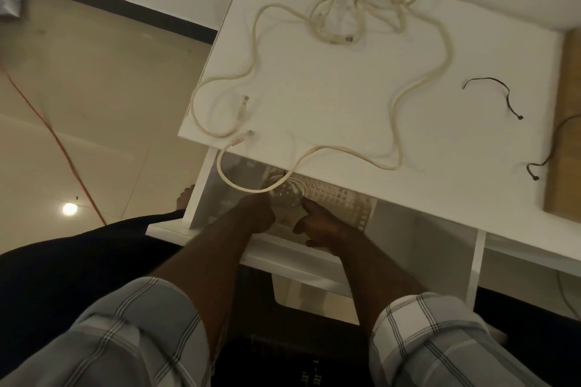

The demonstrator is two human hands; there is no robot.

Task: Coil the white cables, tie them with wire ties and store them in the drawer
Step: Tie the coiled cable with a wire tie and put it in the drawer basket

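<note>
While both forearms reach forward from rolled-up grey checked sleeves (132,333), the two hands meet inside the open white drawer (201,198) that is pulled out beneath the white desk top (314,97). The left hand (256,214) is curled into a loose fist just below a hanging loop of cable; whether it actually holds anything I cannot tell, as the fingers face away. The right hand (320,223) has its index finger stretched toward a coiled white cable (284,190) lying in the drawer, the other fingers folded under; the coil sits on a pale keyboard (339,201) stored in there, and the fingertip is at the coil's edge.

On the desk top lie the loose white network cables (405,94), sprawled in wide bends with a tangle at the far edge. One cable end droops over the front edge of the desk, loops down in front of the drawer opening and crosses just above the left hand. Two short black wire ties (493,88) lie well apart toward the right, one beside a tan wooden board (562,135). An orange cord (56,135) runs across the beige floor on the left.
</note>
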